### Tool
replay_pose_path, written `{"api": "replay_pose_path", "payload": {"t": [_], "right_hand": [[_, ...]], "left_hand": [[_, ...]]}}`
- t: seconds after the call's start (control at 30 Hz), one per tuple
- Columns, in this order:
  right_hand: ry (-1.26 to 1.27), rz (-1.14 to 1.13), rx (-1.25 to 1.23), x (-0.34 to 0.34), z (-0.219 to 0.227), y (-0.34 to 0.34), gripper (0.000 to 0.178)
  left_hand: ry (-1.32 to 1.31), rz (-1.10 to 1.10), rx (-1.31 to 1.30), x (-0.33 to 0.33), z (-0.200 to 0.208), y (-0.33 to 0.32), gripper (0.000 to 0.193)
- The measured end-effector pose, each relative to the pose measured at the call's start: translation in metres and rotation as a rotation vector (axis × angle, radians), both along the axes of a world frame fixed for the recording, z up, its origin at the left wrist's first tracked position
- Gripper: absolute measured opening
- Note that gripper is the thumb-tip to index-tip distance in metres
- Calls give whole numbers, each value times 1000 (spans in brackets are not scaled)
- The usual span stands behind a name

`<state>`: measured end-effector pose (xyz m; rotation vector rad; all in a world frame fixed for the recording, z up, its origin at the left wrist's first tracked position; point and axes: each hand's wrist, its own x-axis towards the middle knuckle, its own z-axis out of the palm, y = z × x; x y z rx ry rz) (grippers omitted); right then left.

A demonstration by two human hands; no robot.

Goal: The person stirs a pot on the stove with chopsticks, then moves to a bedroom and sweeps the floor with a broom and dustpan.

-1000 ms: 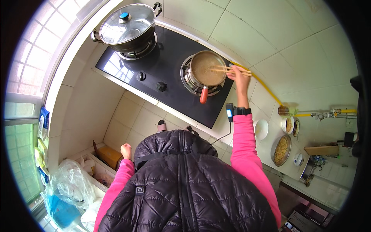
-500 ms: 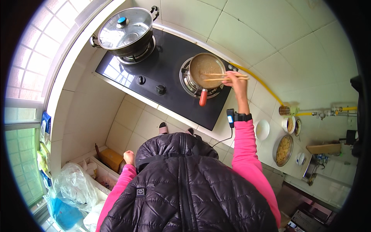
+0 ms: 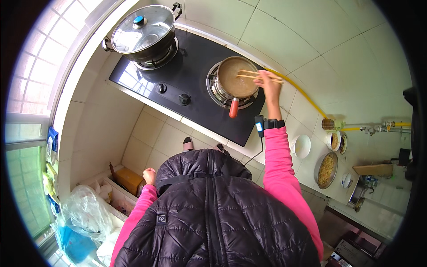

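My right hand (image 3: pixel 269 83) grips a pair of wooden chopsticks (image 3: pixel 255 75) between its fingers. Their tips dip into the cloudy tan liquid (image 3: pixel 232 83) in a small saucepan (image 3: pixel 221 73) from its right side. The pan sits on the right burner, its red handle (image 3: pixel 234 108) pointing toward me. Low beside my body on the left, my left hand (image 3: pixel 149 176) is curled into a fist, and nothing shows in it.
A large lidded pot (image 3: pixel 149 46) stands on the left burner of the black hob (image 3: pixel 195 71). Along the right counter are a white bowl (image 3: pixel 301 147), a metal dish of yellowish food (image 3: pixel 328 170) and a wooden board (image 3: pixel 372 170). A yellow hose (image 3: pixel 307 99) runs by the wall.
My right hand has shifted slightly away from me, and the chopstick tips have moved toward the far side of the saucepan. My left hand stays nearly where it was, still curled.
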<state>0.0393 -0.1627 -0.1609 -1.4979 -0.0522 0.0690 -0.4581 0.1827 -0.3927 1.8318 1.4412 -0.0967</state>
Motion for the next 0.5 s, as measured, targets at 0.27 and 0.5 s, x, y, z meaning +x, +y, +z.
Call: {"api": "replay_pose_path", "payload": {"t": [0.27, 0.5], "right_hand": [[64, -47, -111, -3, 3, -9, 19], [18, -185, -162, -30, 40, -23, 20]], "left_hand": [[-20, 41, -20, -8, -1, -2, 18], [-34, -5, 3, -12, -9, 3, 17]]}}
